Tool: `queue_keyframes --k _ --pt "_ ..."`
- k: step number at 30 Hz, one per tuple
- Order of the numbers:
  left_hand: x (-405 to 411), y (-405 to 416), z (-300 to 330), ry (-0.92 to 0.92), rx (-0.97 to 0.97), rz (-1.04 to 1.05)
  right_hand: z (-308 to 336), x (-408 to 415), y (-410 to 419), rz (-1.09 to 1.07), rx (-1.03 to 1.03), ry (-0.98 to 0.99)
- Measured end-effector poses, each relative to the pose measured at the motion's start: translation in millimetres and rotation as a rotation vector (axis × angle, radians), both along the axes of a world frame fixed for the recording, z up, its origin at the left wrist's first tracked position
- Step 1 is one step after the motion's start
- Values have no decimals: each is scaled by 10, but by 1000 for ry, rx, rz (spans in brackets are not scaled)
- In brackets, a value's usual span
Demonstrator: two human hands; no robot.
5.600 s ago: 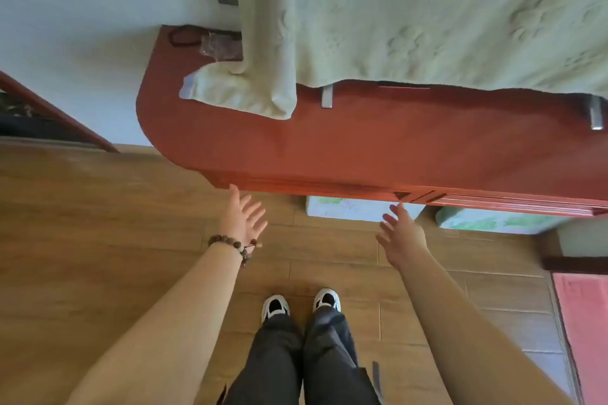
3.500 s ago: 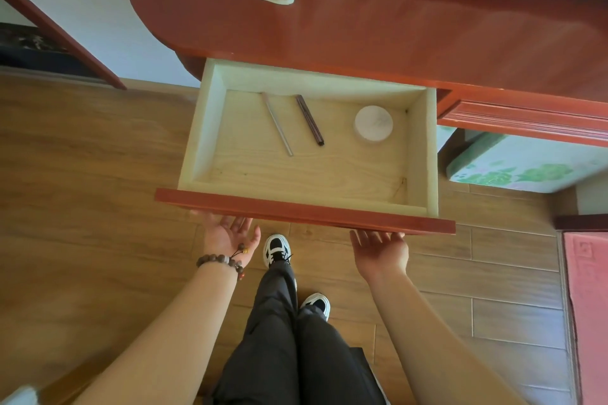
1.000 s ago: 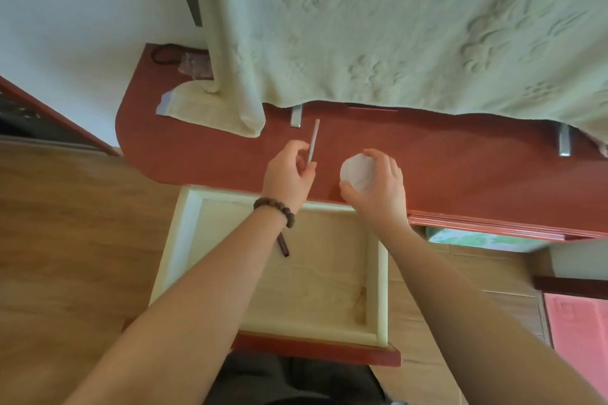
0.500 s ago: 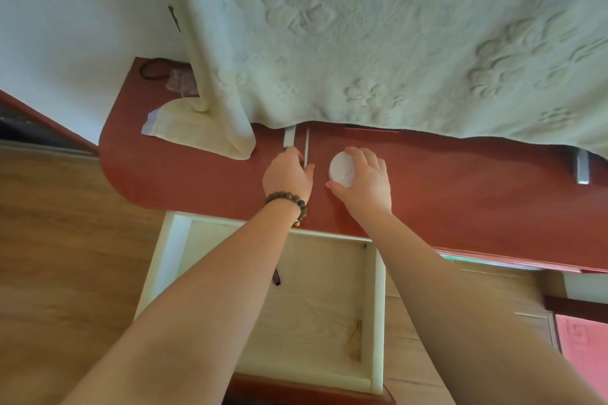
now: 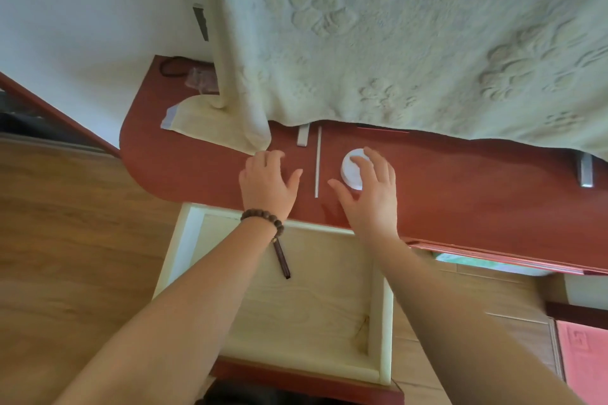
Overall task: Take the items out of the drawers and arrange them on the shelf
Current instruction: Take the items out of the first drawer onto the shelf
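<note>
A red-brown shelf [image 5: 460, 194] with a rounded left end runs across the view, and everything here is placed from it. Above it hangs a pale embossed blanket [image 5: 394, 43], whose folded corner lies on the shelf's left part; behind that is a white wall with a grey switch plate [image 5: 200, 21]. Below the shelf's front edge an open drawer [image 5: 378, 322] of pale wood sticks out over a wooden floor. On the shelf lie a thin light stick [image 5: 317, 161] and, just right of it, a white round disc [image 5: 352, 171]. The left hand [image 5: 268, 186] is spread flat just left of the stick, fingers open, holding nothing. The right hand [image 5: 370, 189] is also spread open, its fingers lying over the disc without closing on it. In the drawer a dark stick [image 5: 283, 261] shows, its upper end hidden under the left wrist. A dark cord and a clear wrapper at the shelf's back left are hard to make out.
</note>
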State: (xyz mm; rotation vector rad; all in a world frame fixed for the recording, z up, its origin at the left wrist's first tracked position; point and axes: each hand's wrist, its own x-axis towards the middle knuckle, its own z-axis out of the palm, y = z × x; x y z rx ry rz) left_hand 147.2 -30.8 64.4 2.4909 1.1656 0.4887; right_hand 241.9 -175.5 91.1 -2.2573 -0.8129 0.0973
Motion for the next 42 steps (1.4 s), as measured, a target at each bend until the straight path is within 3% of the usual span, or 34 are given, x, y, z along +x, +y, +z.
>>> queue_keyframes --k 2,4,8,12,17,22,27,35,39,42 --pt "-179 62 -86 159 -37 -73 -7 -344 -65 56 130 -94" --pt "-320 99 -176 330 -69 -153 -117 -675 -129 181 109 -72" --pt "-436 113 -303 515 -5 -238 -518 -1119 -127 255 -261 168" --pt "-401 157 -344 574 -5 -266 -891 -1299 120 181 -558 355" --pt "-385 154 -346 576 -26 -276 -1142 -1408 328 94 -662 411" --pt "-400 167 -370 581 -22 -272 -1155 -1425 345 33 -649 390" --pt "-403 171 -352 590 -33 -268 -781 -1384 -98 3 -552 382" --pt "-383 163 -339 644 -19 -252 130 -504 -478 -336 -82 137" --pt "-367 157 -317 657 -26 -251 66 187 -280 -530 -152 186" --pt "-361 161 -315 667 -21 -249 -84 411 -179 -552 -216 220"
